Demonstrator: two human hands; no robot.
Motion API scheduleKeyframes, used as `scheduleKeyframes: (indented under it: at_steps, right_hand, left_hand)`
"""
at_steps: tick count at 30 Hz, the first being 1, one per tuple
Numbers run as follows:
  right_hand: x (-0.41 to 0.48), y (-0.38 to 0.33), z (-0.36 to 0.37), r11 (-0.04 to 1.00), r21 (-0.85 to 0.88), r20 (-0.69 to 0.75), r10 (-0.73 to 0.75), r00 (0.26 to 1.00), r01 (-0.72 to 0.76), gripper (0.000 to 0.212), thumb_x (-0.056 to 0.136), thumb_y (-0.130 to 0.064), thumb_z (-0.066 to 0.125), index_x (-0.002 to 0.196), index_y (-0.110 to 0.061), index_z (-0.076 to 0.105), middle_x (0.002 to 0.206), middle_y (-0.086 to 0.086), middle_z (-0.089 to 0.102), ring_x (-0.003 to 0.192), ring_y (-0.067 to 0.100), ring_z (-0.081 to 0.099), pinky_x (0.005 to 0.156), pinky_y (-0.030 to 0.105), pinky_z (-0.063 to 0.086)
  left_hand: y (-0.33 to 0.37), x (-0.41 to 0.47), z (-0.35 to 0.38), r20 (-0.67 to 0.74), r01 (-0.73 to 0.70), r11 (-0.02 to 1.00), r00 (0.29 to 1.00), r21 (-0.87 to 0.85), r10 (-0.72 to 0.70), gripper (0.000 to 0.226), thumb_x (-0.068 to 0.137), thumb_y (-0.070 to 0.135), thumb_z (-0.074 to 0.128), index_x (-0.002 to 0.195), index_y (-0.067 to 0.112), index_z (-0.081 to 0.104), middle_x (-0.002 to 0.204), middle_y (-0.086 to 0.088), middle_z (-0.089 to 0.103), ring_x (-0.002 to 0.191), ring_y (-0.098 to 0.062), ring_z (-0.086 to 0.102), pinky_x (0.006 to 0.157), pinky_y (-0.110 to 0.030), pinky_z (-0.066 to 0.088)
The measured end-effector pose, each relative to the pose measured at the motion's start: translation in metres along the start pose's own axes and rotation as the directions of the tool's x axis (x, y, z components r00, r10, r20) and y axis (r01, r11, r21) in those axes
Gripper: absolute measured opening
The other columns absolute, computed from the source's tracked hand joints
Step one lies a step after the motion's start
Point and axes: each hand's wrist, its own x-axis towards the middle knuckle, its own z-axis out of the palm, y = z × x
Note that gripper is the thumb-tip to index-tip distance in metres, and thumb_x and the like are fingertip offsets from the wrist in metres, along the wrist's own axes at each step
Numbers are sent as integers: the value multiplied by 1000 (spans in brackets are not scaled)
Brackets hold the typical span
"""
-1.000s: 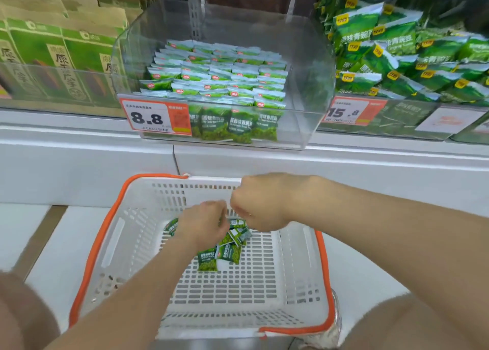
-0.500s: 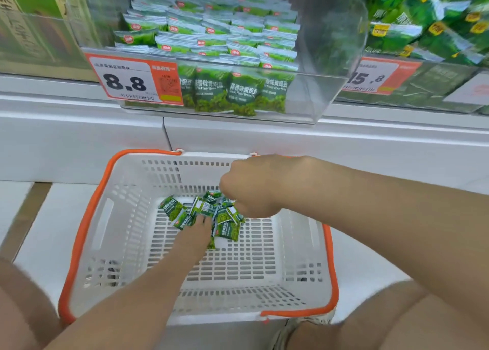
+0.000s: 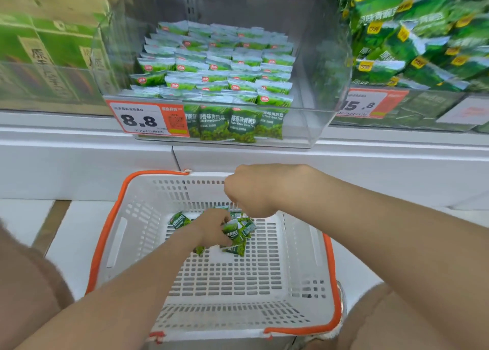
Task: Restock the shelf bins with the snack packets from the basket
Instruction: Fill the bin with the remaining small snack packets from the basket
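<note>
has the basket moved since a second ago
No. The basket has its far left corner just right of the shelf-base seam, as before.

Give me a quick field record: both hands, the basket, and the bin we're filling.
left hand: down in the basket, fingers curled round some snack packets
right hand: a fist just above the pile; what it holds is hidden
basket: white with an orange rim, below the shelf; a small pile of packets near its far end
clear bin: price tag reads 8.8
stocked packets: neat rows, same green design, bin partly filled
</note>
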Motion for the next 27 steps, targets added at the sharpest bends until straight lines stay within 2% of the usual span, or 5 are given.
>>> scheduleKeyframes:
  at_steps: [5,10,15,22,27]
  right_hand:
    - [-3,16,3,996,70,14,58,998,-59,12,99,-12,61,87,-12,57,91,6,59,75,25,59,56,32,42]
    - [-23,26,-17,993,80,-34,93,995,-90,34,94,-41,74,87,-13,55,74,-3,51,79,24,56,55,33,38]
    - [-47,31,-51,962,242,-108,158,981,-129,26,87,-31,82,92,-12,66,68,-1,70,69,21,74,58,31,56]
    - [-99,49,-101,811,583,-289,270,918,-55,15,93,-15,74,108,-16,71,71,10,76,56,16,72,51,24,54]
    - [-107,55,-85,790,613,-504,364,783,27,9,94,-21,71,103,-20,74,57,10,66,48,10,56,53,23,47]
  left_hand:
    - [52,-37,-71,-39,-175,984,984,-47,173,78,83,34,87,150,20,49,146,1,52,129,-21,56,106,-38,49]
    - [93,-86,-121,-14,-298,941,954,-161,299,58,87,17,82,140,17,57,123,13,65,73,-21,78,70,-40,64]
    - [119,-132,-164,-166,-401,916,902,18,398,60,77,21,91,122,18,52,117,2,68,64,-3,69,54,-17,46]
    - [147,-161,-188,-555,-496,868,730,-26,400,64,69,32,96,120,31,57,64,4,65,56,-6,63,54,-29,44]
    - [149,-160,-190,-715,-529,848,580,33,390,77,65,45,96,131,34,56,77,9,68,71,-3,68,80,-31,50]
